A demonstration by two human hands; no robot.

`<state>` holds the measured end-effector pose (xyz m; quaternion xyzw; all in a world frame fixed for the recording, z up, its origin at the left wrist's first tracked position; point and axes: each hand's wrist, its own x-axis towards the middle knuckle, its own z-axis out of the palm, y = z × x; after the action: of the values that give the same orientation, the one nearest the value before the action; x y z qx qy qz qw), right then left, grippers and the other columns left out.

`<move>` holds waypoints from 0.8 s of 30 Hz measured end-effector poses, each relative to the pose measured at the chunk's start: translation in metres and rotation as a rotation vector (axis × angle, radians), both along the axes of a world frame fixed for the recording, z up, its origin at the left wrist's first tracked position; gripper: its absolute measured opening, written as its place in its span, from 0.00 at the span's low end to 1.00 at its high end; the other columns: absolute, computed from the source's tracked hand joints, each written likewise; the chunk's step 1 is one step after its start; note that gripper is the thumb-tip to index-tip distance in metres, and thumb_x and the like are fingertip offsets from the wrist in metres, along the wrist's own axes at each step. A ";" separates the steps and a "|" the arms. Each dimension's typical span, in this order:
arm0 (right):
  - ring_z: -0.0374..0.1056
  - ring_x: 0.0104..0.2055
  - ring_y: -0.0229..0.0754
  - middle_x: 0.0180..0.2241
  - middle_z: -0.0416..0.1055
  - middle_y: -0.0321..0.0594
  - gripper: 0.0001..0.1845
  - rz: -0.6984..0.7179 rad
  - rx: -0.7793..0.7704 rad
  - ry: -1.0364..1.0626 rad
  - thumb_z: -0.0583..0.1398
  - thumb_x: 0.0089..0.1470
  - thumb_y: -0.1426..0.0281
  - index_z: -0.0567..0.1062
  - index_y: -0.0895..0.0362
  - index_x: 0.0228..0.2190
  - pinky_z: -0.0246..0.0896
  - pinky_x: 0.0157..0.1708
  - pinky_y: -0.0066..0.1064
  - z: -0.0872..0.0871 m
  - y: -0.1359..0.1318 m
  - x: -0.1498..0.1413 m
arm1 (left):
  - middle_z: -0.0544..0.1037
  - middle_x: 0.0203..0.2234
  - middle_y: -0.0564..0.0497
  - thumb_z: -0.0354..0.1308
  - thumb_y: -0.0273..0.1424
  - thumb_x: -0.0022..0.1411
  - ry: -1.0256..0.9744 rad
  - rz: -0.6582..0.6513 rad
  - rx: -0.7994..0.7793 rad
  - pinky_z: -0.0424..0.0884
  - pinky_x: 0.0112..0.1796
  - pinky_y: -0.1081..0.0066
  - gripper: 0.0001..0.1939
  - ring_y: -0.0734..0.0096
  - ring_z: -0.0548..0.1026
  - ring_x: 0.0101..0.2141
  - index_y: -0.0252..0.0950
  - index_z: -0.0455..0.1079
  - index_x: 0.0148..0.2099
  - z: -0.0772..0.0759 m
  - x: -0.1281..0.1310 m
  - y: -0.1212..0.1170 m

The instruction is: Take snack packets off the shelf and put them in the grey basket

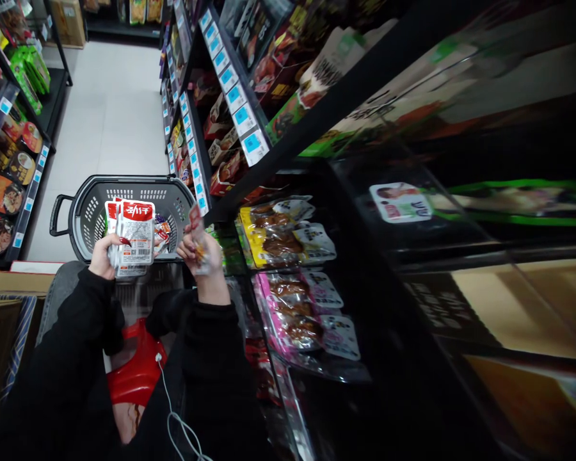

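Observation:
My left hand [104, 255] is closed on a small stack of white and red snack packets [137, 234], held over the near side of a grey shopping basket [84, 224]. Their printed backs face me. To the right, my right hand [208, 251] grips a small clear snack packet [199, 240], smeared by motion, near the basket's right rim. A few small colourful packets [162, 234] lie inside the basket. Close to my right hand, yellow-edged packs of brown food [276, 240] and pink-edged packs [297, 307] sit on a dark shelf.
Tall black shelving [240, 115] with blue-and-white price tags rises on the right. Another shelf [9, 186] with round food tubs stands at left. Pale floor tiles [110, 109] run between them. A red object [137, 368] and white cable [173, 416] are below my arms.

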<state>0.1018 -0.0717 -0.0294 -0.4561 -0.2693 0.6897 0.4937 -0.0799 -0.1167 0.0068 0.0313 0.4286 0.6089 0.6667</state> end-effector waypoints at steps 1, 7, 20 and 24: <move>0.51 0.16 0.33 0.16 0.57 0.27 0.04 -0.039 -0.025 -0.146 0.55 0.48 0.69 0.66 0.55 0.24 0.50 0.21 0.26 -0.004 0.003 0.001 | 0.80 0.31 0.48 0.53 0.22 0.35 0.000 0.006 0.002 0.75 0.42 0.55 0.27 0.50 0.78 0.39 0.31 0.73 0.42 0.000 0.000 0.000; 0.69 0.41 0.49 0.36 0.74 0.48 0.11 -0.018 0.044 -1.121 0.51 0.52 0.72 0.73 0.58 0.33 0.58 0.42 0.37 -0.010 0.014 0.005 | 0.80 0.30 0.48 0.53 0.21 0.35 -0.018 0.008 -0.012 0.75 0.41 0.56 0.25 0.50 0.78 0.38 0.32 0.74 0.41 0.001 0.000 -0.001; 0.66 0.28 0.36 0.27 0.72 0.35 0.18 0.233 0.395 -0.455 0.64 0.43 0.55 0.73 0.57 0.28 0.64 0.26 0.27 0.016 0.013 -0.020 | 0.80 0.31 0.46 0.54 0.21 0.37 -0.042 -0.143 0.026 0.75 0.41 0.52 0.22 0.46 0.77 0.41 0.31 0.74 0.39 -0.003 0.006 -0.005; 0.60 0.19 0.33 0.19 0.66 0.30 0.17 0.170 0.317 -0.379 0.67 0.36 0.58 0.69 0.56 0.22 0.59 0.15 0.24 0.022 0.002 -0.033 | 0.80 0.31 0.45 0.54 0.21 0.39 -0.037 -0.154 -0.021 0.76 0.41 0.52 0.19 0.46 0.77 0.42 0.31 0.74 0.38 -0.004 0.009 -0.006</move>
<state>0.0691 -0.0699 -0.0073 -0.4697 -0.4990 0.5803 0.4401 -0.0707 -0.1229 0.0023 0.0458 0.4191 0.5516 0.7197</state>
